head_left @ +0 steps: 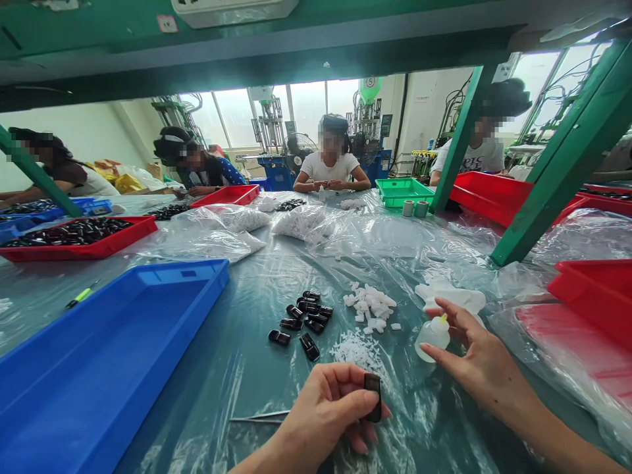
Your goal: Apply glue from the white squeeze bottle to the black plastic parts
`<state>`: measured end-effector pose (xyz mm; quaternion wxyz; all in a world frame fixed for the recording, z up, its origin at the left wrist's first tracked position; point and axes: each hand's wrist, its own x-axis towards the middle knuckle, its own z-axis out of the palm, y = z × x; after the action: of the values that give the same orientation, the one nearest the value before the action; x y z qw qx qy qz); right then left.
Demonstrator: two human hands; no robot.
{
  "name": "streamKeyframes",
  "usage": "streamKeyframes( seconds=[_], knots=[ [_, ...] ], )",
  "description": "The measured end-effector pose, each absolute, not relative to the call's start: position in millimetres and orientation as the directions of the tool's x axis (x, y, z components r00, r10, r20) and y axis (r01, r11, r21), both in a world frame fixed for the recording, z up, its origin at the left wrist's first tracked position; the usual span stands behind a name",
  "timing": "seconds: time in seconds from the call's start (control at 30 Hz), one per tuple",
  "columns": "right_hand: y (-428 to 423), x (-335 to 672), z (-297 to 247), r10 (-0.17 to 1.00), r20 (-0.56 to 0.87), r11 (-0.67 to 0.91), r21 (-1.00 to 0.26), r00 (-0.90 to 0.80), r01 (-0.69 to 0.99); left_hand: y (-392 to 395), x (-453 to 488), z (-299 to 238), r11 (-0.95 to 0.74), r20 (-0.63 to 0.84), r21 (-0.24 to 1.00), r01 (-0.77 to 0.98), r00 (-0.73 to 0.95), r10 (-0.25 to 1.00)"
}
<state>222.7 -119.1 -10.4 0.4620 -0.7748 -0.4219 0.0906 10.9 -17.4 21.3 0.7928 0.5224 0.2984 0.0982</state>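
My left hand (333, 411) pinches a small glossy black plastic part (372, 397) between thumb and fingers, upright above the table. My right hand (474, 352) is open around a small translucent squeeze bottle (433, 337) with a yellow tip; thumb and fingers are spread apart. Whether they touch the bottle is hard to tell. Several similar black parts (309, 345) lie in a loose group ahead of my left hand. Beside them are a heap of white plastic pieces (372, 304) and a pile of tiny white bits (358, 349). Metal tweezers (259, 417) lie partly behind my left wrist.
A long blue tray (162, 368) occupies the left side. Red trays (592, 296) and plastic sheeting (533, 329) are at right. Bags of white pieces (306, 222) lie farther back. Green posts (557, 158) rise from the table. Several co-workers (333, 161) sit around it.
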Motion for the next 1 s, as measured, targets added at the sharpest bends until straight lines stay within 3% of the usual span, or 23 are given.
streamKeyframes(
  seconds=[0.17,0.3,0.4,0.5,0.57,0.67,0.83,1.0],
  knots=[
    [-127,219,0,0.63,0.653,-0.179,-0.404,0.42,0.897,-16,11,18,0.474,-0.382,0.869,0.142,0.801,0.462],
    [-132,203,11,0.579,0.775,-0.129,-0.217,0.251,0.968,-16,12,17,0.502,-0.368,0.859,0.101,0.804,0.468],
    [-135,185,14,0.574,0.814,0.023,-0.124,0.088,0.992,-16,13,19,0.545,-0.385,0.835,0.079,0.79,0.476],
    [-133,172,7,0.629,0.776,0.182,-0.089,-0.047,0.979,-15,14,20,0.558,-0.387,0.827,0.067,0.787,0.48],
    [-127,169,-2,0.666,0.743,0.191,-0.094,-0.059,0.977,-14,14,20,0.553,-0.386,0.831,0.065,0.783,0.487],
    [-118,169,-16,0.725,0.687,0.133,-0.073,-0.047,0.988,-13,14,18,0.547,-0.385,0.834,0.067,0.782,0.49],
    [-103,170,-27,0.872,0.489,-0.009,0.071,-0.027,0.997,-14,14,18,0.551,-0.384,0.832,0.064,0.784,0.488],
    [-75,161,-11,0.93,0.349,-0.156,0.098,0.113,0.983,-15,15,20,0.547,-0.379,0.835,0.061,0.786,0.489]
  ],
)
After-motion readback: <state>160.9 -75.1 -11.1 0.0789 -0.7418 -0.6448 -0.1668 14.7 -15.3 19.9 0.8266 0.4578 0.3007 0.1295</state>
